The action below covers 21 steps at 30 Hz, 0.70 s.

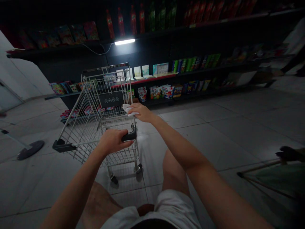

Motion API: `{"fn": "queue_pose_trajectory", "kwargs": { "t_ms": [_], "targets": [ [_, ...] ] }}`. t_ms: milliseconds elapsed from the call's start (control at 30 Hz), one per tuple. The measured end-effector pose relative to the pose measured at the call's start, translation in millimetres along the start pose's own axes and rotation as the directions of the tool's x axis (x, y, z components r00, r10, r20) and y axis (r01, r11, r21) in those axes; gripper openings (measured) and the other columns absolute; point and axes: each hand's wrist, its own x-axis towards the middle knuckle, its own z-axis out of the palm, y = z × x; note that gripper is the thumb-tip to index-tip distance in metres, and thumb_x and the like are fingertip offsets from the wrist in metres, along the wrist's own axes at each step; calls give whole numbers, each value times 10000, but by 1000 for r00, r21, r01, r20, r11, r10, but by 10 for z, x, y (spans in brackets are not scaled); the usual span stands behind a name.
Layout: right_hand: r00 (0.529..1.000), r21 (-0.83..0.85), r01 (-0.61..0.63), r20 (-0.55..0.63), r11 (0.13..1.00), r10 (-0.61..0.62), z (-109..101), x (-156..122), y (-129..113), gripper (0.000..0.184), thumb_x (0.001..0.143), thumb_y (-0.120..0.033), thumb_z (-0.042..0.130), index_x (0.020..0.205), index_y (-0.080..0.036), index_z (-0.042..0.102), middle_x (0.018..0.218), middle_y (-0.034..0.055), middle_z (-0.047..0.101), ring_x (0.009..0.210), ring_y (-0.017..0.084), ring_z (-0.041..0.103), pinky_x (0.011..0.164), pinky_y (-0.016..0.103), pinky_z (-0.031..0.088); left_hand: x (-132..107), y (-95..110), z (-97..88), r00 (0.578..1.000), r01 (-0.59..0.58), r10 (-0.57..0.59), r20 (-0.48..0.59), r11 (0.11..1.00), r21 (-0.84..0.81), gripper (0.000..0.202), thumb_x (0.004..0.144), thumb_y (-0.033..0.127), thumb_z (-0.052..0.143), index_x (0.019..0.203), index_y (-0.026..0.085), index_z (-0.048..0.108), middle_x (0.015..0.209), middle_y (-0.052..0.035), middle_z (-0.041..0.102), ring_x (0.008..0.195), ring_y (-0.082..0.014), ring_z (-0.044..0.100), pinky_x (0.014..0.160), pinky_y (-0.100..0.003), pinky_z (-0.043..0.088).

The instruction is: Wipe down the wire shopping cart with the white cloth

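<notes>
Gripping black handle [130,136] of wire cart [111,99]: left fingers [125,145]

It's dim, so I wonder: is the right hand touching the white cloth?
Touching: the head view shows the white cloth gripped in the right hand.

Left hand [112,142] grips black handle [130,136] of shopping cart [111,100]; right hand [142,113] holds white cloth [129,108], possibly tissue, at wire side.
</notes>
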Motion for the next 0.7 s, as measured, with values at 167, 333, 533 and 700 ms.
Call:
{"fn": "queue_pose_trajectory", "kwargs": {
  "t_ms": [167,333,533,700],
  "targets": [
    [983,-185,74,181,980,-40,-79,331,33,353,740,2,510,927,-185,744,1075,58,653,1051,188,561,1003,375,425,-75,-39,-24,1000,-25,25,-11,999,-38,568,898,688,322,793,203,599,665,-39,653,607,-184,588,539,-287,212],
    [982,-134,123,161,983,-101,44,290,-94,353,738,-6,516,951,-184,733,1065,66,636,1056,201,559,1006,389,430,-295,-271,-55,999,-44,45,6,990,-135,589,872,723,351,709,192,548,588,-9,575,546,-141,509,541,-274,219],
    [946,78,-12,-321,997,37,727,9,-486,441,810,-90,495,1210,-221,627,1326,68,529,1278,202,453,1127,402,367,-465,-403,-209,978,108,-72,197,978,-180,574,894,698,323,784,201,589,622,-6,602,592,-160,559,553,-273,267],
    [833,264,-213,-454,941,316,2037,-705,-982,551,846,-192,459,1397,-213,471,1417,105,423,1346,239,377,1143,440,352,-456,-253,-172,936,294,-305,174,952,85,438,988,453,237,979,154,557,843,-113,701,777,-255,657,614,-328,330]
  ]
}}
